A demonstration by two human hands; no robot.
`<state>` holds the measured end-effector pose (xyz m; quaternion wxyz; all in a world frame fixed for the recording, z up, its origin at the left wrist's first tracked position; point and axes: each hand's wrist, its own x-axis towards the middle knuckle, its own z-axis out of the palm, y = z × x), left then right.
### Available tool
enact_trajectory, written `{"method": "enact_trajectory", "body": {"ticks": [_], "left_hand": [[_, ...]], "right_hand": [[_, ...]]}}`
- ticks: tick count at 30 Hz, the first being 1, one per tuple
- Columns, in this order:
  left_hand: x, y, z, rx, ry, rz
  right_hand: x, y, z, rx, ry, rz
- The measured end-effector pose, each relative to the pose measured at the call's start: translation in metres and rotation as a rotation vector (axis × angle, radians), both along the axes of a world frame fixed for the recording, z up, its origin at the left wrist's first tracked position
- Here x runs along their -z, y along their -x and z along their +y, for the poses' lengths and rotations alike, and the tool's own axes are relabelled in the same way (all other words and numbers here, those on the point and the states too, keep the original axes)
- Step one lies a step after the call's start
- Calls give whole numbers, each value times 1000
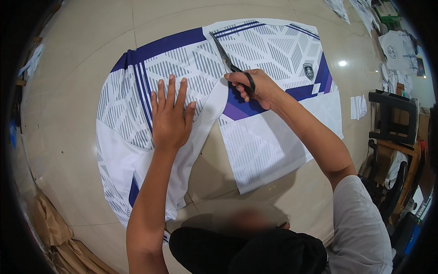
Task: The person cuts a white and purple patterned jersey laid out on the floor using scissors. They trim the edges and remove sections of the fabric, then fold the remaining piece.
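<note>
A large piece of white printed fabric (253,50) with grey stripes, dark blue and purple bands and a small crest lies spread on the floor. My right hand (256,87) is closed round the black handles of a pair of scissors (222,51). Their blades point away to the upper left, lying along a plain white strip in the fabric. To the left, my left hand (172,116) rests flat on the cloth with its fingers spread. Near me, a folded-back part (264,150) shows the fabric's paler underside.
Pale tiles (82,50) make up the floor. On the right stand a black stool (393,114) and a wooden piece of furniture (407,182). A folded white cloth (358,107) lies beside the stool. Brown paper (52,219) is at the lower left.
</note>
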<state>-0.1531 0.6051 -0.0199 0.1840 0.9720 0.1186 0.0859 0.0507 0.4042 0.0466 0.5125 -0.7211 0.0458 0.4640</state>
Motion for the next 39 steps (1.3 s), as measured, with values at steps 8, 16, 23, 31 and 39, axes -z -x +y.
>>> {"method": "enact_trajectory", "body": {"ticks": [8,16,23,31,39], "left_hand": [[0,0,0,6,12,-7],[0,0,0,3,0,3],[-1,0,0,0,-5,13],[-1,0,0,2,-9,8],[-1,0,0,-1,-3,16]], "right_hand": [[0,-5,11,-18,-22,-22],[0,-6,12,-20,-22,-31],[4,-8,14,-8,-29,-16],[3,-8,13,-26,-17,-45],[2,-15,22,-6,-34,-23]]}}
